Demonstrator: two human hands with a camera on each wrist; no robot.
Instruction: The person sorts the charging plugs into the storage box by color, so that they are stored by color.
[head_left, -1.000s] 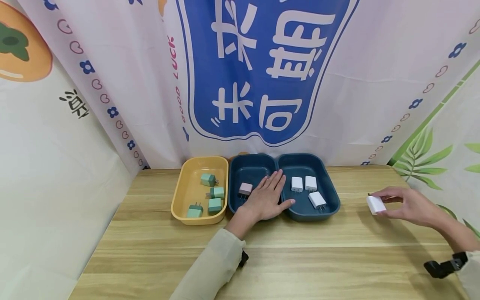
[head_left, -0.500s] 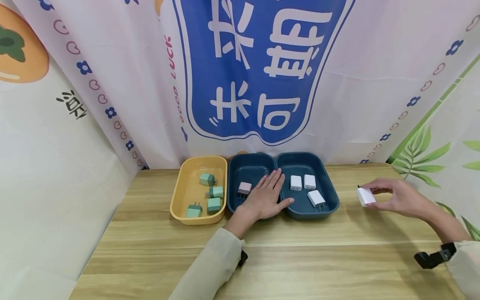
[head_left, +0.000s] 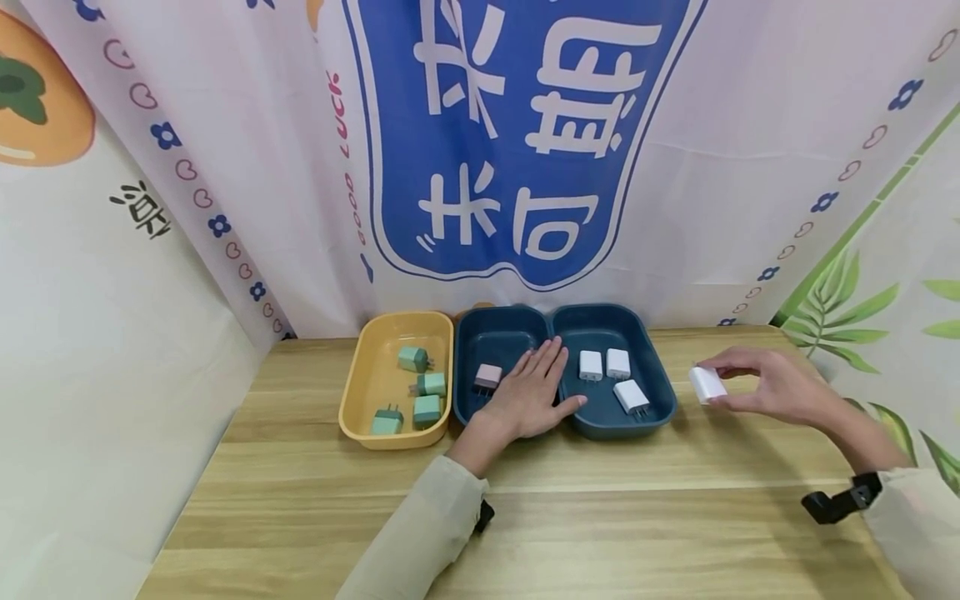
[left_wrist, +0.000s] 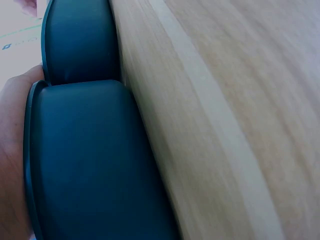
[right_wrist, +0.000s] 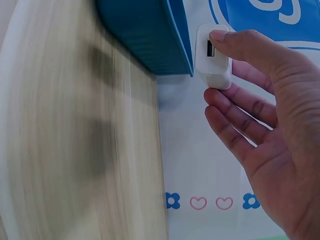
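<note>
Between thumb and fingers, my right hand (head_left: 780,387) pinches a white USB charger (head_left: 707,384) above the table, just right of the right blue tray (head_left: 666,400). In the right wrist view the USB port of the charger (right_wrist: 211,52) faces the camera, with the thumb against it. My left hand (head_left: 528,392) lies flat with straight fingers across the middle blue tray (head_left: 468,325) and its shared edge with the right one. Several white chargers (head_left: 632,397) lie in the right tray. A pink charger (head_left: 488,377) sits in the middle tray, partly beside my left wrist.
A yellow tray (head_left: 347,400) with several green chargers (head_left: 427,410) stands at the left, against the middle tray. All three trays stand near the back edge of the wooden table (head_left: 600,517). A printed curtain (head_left: 697,208) hangs behind them.
My right hand has moved left with the white charger, closer to the right blue tray. The left hand stays in place on the trays.
</note>
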